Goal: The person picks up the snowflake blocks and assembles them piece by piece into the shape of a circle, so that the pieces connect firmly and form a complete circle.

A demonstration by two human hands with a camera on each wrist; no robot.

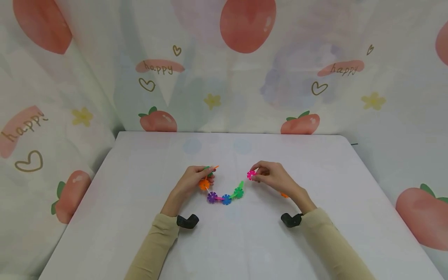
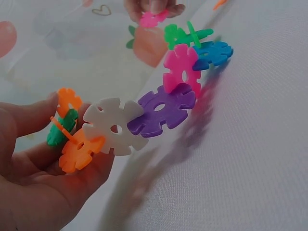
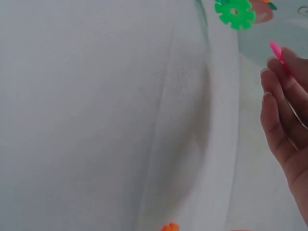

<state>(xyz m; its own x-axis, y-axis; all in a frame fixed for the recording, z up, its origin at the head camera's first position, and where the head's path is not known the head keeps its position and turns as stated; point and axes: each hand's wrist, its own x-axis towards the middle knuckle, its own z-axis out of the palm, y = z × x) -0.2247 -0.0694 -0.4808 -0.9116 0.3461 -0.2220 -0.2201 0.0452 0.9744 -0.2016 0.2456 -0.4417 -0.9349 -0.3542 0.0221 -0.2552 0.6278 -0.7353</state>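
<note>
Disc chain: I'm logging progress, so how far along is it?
Done: a chain of linked discs, gripped near one end by the left hand. In hand: a pink disc, pinched by the right hand, apart from the chain. Likely left: joining that disc, and perhaps the partly hidden orange piece.

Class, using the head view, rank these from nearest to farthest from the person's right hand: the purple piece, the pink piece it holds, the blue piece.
1. Pink piece: held in the right hand.
2. Blue piece: left of that hand.
3. Purple piece: farther left, past the blue one.
</note>
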